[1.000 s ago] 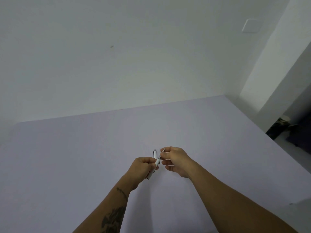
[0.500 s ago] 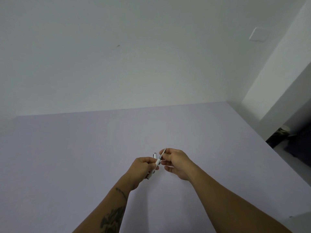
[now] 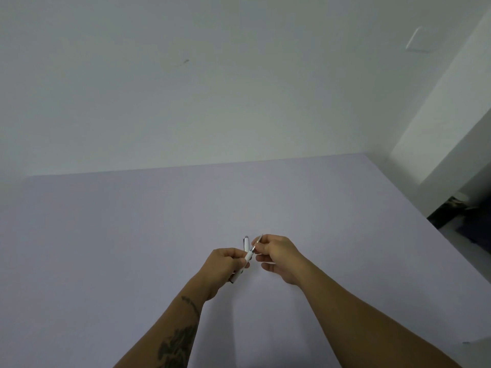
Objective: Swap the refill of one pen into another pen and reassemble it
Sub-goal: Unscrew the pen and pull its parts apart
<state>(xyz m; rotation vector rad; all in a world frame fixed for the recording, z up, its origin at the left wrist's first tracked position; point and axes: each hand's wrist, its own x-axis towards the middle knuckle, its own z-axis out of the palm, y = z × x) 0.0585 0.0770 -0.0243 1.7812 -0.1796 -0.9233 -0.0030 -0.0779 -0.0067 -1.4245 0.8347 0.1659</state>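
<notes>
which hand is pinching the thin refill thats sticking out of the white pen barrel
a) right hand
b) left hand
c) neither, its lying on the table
a: the right hand pinches the thin refill at its upper end, while the left hand grips the white pen barrel that the refill enters.

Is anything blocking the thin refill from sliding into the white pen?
Nothing visible does. The right hand pinches the refill, whose lower end already meets the open end of the white pen barrel gripped by the left hand.

Single head-worn view looks forward and down across the table point(image 3: 132, 248) toward the wall point(image 3: 186, 88).
</notes>
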